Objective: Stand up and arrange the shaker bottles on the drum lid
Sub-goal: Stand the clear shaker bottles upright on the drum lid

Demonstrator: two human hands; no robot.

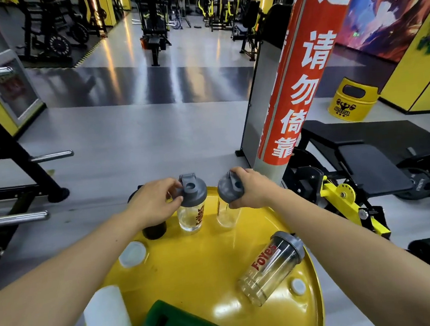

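On the yellow drum lid (192, 265), the left hand (154, 202) grips one upright clear bottle (191, 212) by its cap; the right hand (250, 189) holds another (226, 211). They look empty, light and smooth, so the cap rim seems the surest hold.

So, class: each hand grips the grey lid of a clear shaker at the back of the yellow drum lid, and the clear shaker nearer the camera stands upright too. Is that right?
Not quite. The nearer clear shaker lies on its side on the drum lid, as the head view shows. The left hand and right hand do each grip a grey lid at the back.
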